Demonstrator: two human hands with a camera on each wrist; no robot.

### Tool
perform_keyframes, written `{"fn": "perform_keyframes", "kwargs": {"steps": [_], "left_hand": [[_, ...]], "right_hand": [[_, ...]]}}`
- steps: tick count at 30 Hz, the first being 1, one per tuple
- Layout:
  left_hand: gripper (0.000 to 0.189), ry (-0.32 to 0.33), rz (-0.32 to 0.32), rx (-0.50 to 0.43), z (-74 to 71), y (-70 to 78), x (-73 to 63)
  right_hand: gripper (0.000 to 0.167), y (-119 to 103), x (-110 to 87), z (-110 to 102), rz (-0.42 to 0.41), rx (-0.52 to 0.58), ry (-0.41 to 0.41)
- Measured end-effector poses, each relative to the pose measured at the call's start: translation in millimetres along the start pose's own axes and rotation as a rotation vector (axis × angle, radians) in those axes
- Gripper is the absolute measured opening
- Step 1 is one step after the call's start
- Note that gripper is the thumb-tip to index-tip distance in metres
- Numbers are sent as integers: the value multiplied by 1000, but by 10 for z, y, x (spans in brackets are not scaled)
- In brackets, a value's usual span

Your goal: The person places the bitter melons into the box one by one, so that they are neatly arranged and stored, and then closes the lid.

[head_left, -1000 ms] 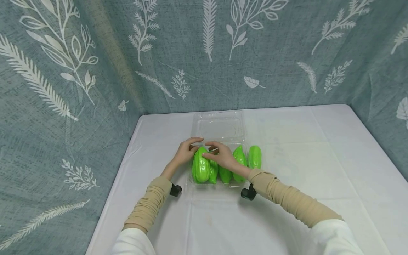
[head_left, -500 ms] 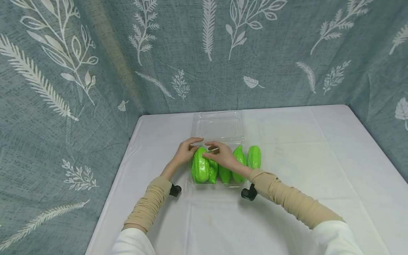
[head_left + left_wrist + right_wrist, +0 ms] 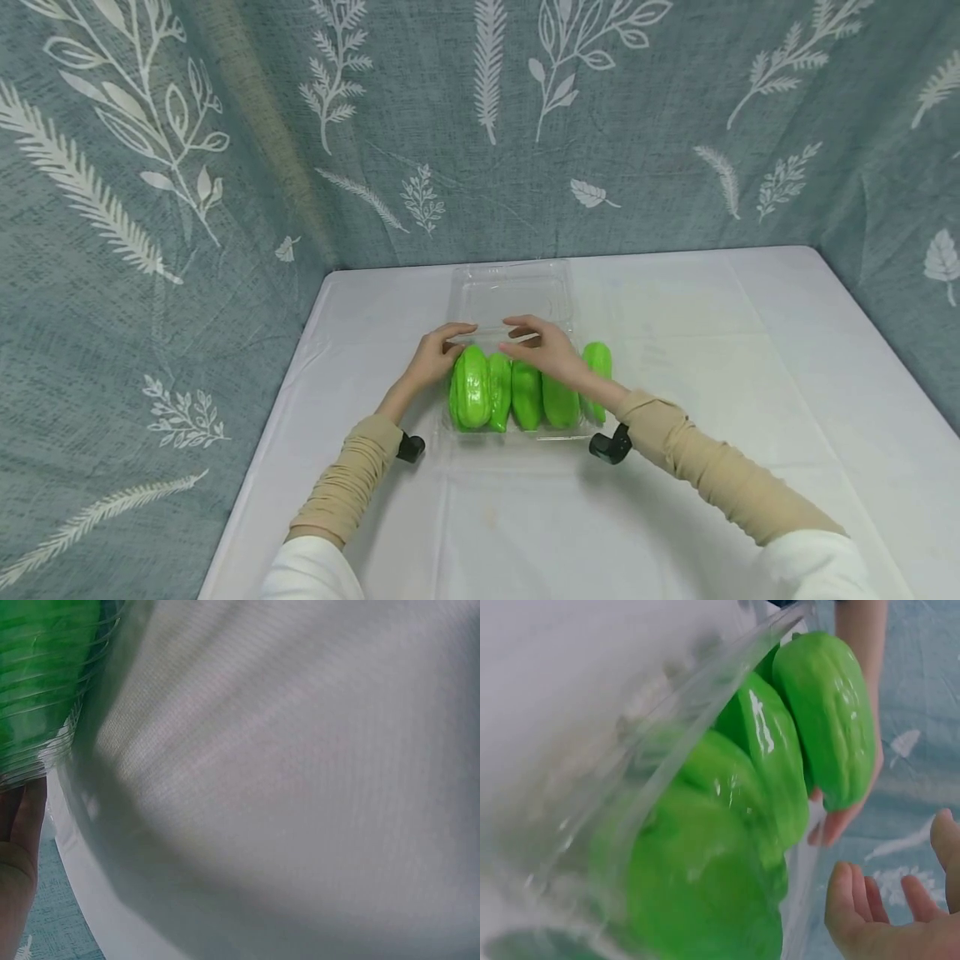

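Observation:
A clear plastic clamshell box (image 3: 487, 438) holds several glossy green vegetables (image 3: 527, 396), shaped like bitter melons and lying side by side. One bitter melon (image 3: 474, 387) rests on top of another at the left end. My left hand (image 3: 432, 360) touches the box at its back left corner; in the left wrist view its fingers (image 3: 28, 810) lie against the ridged wall. Above the box's back middle, my right hand (image 3: 547, 346) hovers with fingers loosely spread and nothing between them. The right wrist view shows that hand (image 3: 900, 919) apart from the top bitter melon (image 3: 829, 720).
The box's lid (image 3: 512, 292) lies folded back behind it. One more green vegetable (image 3: 597, 358) lies on the white tablecloth (image 3: 675, 333) just right of the box. A patterned blue-green curtain (image 3: 525, 208) stands behind and to the left.
My right hand has let go of the top bitter melon and moved right and slightly up. The left hand and that melon have stayed in place.

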State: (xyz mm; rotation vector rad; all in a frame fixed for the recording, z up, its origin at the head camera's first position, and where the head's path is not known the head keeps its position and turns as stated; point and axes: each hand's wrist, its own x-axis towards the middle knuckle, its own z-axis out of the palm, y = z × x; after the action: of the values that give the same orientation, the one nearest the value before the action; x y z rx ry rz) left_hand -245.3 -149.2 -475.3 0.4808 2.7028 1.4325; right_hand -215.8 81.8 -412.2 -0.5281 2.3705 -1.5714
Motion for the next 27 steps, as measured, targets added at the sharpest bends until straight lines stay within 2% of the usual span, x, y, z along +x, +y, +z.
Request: {"fn": "perform_keyframes", "kwargs": {"steps": [15,27], "left_hand": [[37,6,5,19,-18,37,-3],[36,4,8,17,-12,11,-5]], "right_hand": [[52,110,-251,-443,23,-60,50],[55,250,-366,-765,86,-125,155]]}}
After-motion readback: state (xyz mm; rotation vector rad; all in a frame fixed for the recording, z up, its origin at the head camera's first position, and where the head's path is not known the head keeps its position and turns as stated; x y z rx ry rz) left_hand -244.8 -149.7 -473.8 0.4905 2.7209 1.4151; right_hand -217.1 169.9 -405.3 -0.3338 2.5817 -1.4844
